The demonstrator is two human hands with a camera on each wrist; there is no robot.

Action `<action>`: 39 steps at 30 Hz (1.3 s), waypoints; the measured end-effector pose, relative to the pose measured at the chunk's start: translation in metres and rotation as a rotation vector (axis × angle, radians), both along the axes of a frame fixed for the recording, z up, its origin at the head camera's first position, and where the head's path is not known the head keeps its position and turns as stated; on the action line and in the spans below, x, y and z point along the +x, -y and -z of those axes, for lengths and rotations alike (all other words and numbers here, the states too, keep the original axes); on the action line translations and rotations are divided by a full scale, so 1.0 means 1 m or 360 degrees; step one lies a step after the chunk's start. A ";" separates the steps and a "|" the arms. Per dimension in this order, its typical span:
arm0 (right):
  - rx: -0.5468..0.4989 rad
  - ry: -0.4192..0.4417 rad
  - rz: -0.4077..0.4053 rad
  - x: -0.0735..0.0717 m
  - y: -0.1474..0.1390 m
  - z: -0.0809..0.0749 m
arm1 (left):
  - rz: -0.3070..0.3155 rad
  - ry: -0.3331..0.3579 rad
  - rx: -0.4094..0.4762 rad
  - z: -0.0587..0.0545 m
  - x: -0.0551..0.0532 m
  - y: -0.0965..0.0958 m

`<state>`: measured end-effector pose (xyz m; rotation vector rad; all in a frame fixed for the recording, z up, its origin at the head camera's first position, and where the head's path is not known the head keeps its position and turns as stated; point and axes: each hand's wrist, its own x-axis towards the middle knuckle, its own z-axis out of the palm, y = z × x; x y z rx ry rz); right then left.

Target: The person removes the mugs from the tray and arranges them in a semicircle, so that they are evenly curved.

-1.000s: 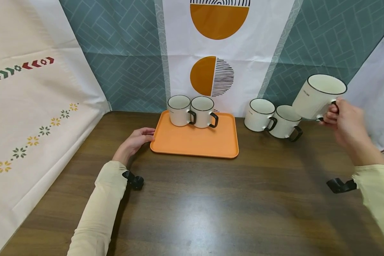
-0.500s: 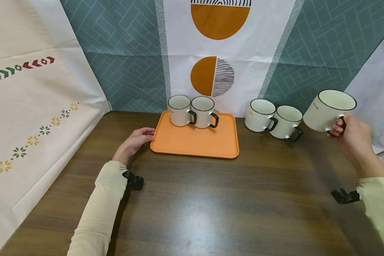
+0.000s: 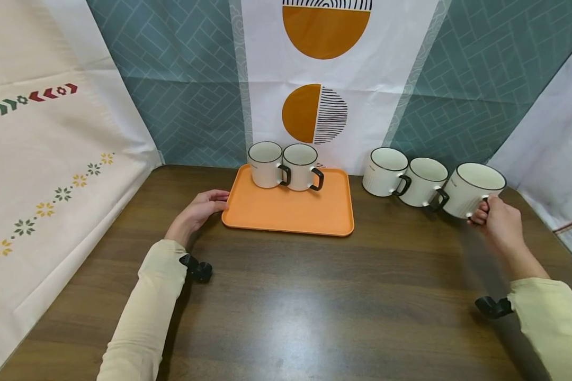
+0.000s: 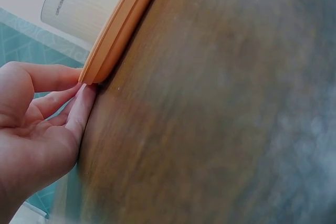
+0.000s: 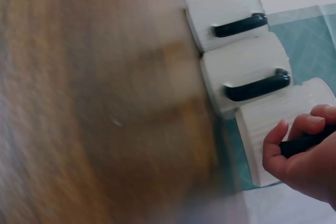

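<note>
My right hand (image 3: 500,219) grips the black handle of a white, black-rimmed mug (image 3: 469,188) at the right end of a row. Beside it stand a middle mug (image 3: 423,182) and a left mug (image 3: 383,172), handles toward the right front. In the right wrist view, fingers curl round the handle, and the held mug (image 5: 257,129) is upright, close against its neighbour. My left hand (image 3: 200,211) pinches the left edge of an orange tray (image 3: 286,211); the left wrist view shows thumb and fingers at the tray's corner (image 4: 100,66). Two like mugs, one of them a rear-left mug (image 3: 265,166), stand on the tray.
Behind the brown wooden table (image 3: 286,296) hangs a teal cloth (image 3: 190,106) with a white patterned panel (image 3: 262,69). A white embroidered cloth (image 3: 62,143) borders the left side. A pale marbled sheet (image 3: 548,153) rises at the right.
The right hand has lowered the mug from above the row, swinging slightly right and then back left, to beside the middle mug. The left hand and the tray stay put.
</note>
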<state>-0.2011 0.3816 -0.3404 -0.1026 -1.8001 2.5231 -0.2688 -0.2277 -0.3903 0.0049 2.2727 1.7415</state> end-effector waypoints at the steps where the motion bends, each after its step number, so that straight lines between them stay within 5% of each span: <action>1: 0.0015 0.0008 0.0013 -0.001 0.002 0.003 | 0.0000 0.0004 0.0003 0.000 0.000 0.001; 7: 0.0126 0.0007 0.0060 -0.001 0.009 0.016 | 0.0006 -0.0007 0.0021 0.000 0.000 0.001; 15: 0.0203 -0.0049 -0.0048 0.001 0.004 0.025 | 0.0003 -0.0047 0.0060 -0.003 0.002 0.001; 30: 0.0617 -0.0041 -0.0004 0.000 -0.003 0.032 | -0.0004 -0.0036 0.0039 -0.001 0.002 0.001; 39: 0.0548 -0.0114 -0.0075 0.006 0.002 0.032 | -0.0002 -0.0017 0.0028 -0.001 0.001 0.001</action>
